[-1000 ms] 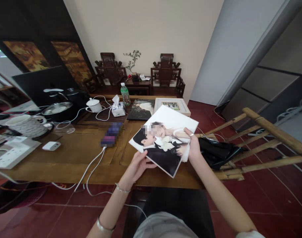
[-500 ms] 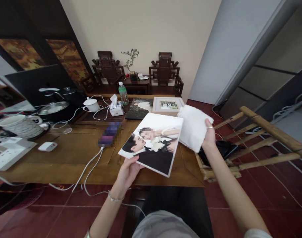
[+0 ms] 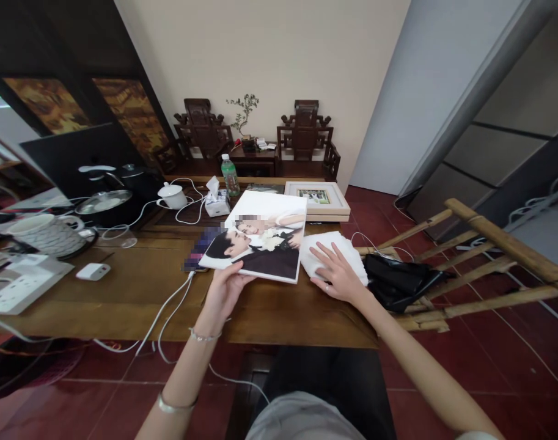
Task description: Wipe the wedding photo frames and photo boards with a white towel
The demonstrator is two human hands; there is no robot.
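Observation:
My left hand [image 3: 228, 289] grips the lower edge of a photo panel [image 3: 269, 266], thumb on its face. The panel shows a couple in wedding clothes and is tilted above the wooden table [image 3: 279, 318]. My right hand [image 3: 338, 272] lies with spread fingers on a white cloth [image 3: 352, 253] at the table's right edge. The panel partly covers a phone [image 3: 198, 250] on a charging cable and a dark picture behind it. A framed picture [image 3: 315, 195] lies beyond the cloth.
On the left stand a power strip [image 3: 26, 281], a white charger [image 3: 93, 271], a patterned kettle [image 3: 44, 235] and a lidded cup [image 3: 172, 197]. A tissue box [image 3: 217, 203] and a green bottle [image 3: 230, 174] are at the back. A bamboo chair [image 3: 499, 244] with a black bag [image 3: 398, 281] stands right.
My right hand has lowered the cloth onto the table and now lies flat on it with fingers spread. My left hand has moved the photo panel left and away from me, over the phone.

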